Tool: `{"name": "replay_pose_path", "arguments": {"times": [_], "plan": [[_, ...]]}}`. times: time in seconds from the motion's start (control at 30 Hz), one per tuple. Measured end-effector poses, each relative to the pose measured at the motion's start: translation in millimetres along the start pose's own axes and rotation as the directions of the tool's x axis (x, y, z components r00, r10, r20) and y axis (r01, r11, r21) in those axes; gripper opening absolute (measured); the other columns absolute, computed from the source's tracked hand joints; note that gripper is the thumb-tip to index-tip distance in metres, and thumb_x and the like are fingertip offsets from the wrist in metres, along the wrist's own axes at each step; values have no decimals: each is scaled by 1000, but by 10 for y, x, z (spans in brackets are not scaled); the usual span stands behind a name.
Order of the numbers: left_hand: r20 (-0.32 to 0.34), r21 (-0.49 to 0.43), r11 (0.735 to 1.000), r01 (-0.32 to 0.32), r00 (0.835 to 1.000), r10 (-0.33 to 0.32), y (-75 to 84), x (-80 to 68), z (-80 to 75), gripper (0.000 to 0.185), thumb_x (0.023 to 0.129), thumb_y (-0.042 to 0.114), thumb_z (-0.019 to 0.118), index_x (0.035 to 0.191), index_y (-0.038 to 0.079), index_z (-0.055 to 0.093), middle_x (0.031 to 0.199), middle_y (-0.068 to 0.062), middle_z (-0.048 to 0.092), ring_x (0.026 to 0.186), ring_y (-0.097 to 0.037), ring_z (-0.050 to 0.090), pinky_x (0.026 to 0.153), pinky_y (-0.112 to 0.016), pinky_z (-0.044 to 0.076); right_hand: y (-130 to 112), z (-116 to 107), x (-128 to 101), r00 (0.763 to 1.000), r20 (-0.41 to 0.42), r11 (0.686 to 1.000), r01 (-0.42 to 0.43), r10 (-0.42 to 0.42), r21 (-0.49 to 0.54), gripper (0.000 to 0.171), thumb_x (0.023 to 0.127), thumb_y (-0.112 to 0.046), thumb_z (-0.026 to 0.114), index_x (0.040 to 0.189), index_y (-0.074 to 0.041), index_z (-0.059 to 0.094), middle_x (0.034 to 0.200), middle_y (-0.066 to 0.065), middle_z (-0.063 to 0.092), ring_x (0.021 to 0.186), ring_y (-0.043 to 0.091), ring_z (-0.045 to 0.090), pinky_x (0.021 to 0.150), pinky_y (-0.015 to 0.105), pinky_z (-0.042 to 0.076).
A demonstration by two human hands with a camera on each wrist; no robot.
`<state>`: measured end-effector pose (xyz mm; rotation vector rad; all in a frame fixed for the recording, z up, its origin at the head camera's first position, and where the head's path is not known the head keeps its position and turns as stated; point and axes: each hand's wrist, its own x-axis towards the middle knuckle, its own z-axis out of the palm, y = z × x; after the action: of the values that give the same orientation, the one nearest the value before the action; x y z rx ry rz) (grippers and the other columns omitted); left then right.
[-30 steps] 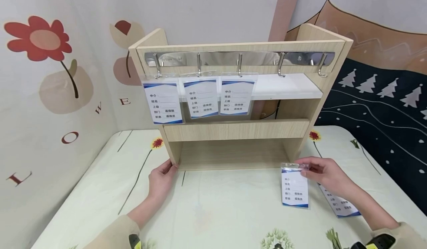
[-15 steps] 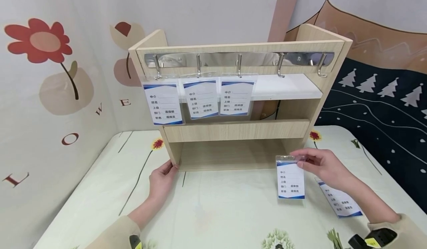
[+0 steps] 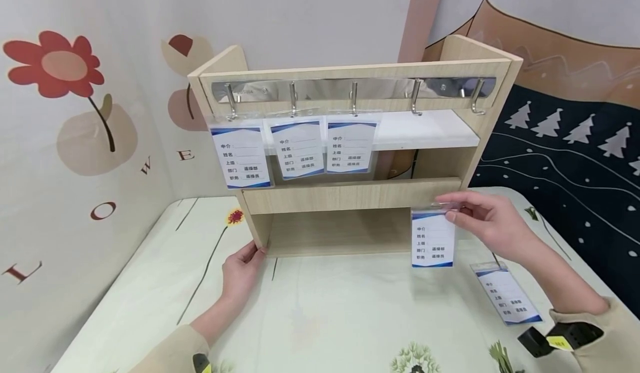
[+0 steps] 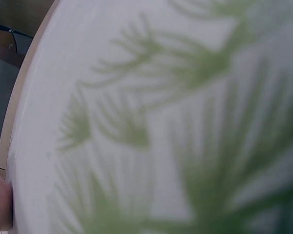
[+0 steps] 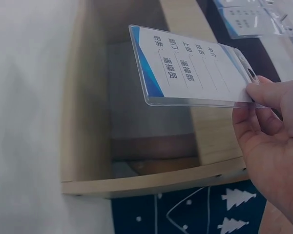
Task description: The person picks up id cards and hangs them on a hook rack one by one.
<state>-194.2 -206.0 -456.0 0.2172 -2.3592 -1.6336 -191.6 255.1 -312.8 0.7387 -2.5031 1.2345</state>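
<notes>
A: Badge [image 3: 433,237] first. Where?

B: In the air, in front of the shelf's [image 3: 350,195] lower right, hanging upright. Right hand [image 3: 487,223] pinches its top right corner, thumb and fingers closed on the clear sleeve. The card hangs below and to the left of the fingertips.

A: Wrist view agree?

B: Yes, fingers [image 5: 268,95] clamp the slotted end, card body sticks out past them toward the shelf opening.

A: Left hand [image 3: 242,267]?

B: At the shelf's bottom left corner, fingertips touching the side panel. Fingers look fairly straight, gripping nothing. Left wrist view is just blurred tablecloth.

A: Around the shelf?

B: Hook rail [image 3: 350,88] across the shelf's top. Three hung badges [image 3: 298,148] on the left three hooks, right two hooks bare. Spare badge [image 3: 507,293] flat on the table [image 3: 325,317], right of the shelf, below the right hand.
</notes>
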Motion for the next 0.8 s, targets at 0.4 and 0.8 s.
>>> {"name": "replay_pose_path", "arguments": {"times": [0.4, 0.8], "plan": [[-16, 0, 1000, -2, 1000, 2, 7, -3, 15, 38, 101, 5, 61, 137, -7, 60, 131, -23, 63, 120, -32, 63, 81, -7, 50, -182, -67, 197, 988, -142, 998, 62, -62, -5, 33, 92, 11, 70, 123, -1, 72, 112, -20, 71, 84, 6, 62, 69, 12, 52], [-8, 20, 1000, -2, 1000, 3, -9, -1, 7, 38, 102, 6, 60, 138, -6, 59, 132, -23, 63, 120, -31, 63, 80, -5, 48, -293, -84, 245, 977, -193, 991, 109, -91, 83, 30, 92, 16, 66, 120, 7, 70, 111, -14, 73, 92, 6, 66, 79, 12, 55]]}}
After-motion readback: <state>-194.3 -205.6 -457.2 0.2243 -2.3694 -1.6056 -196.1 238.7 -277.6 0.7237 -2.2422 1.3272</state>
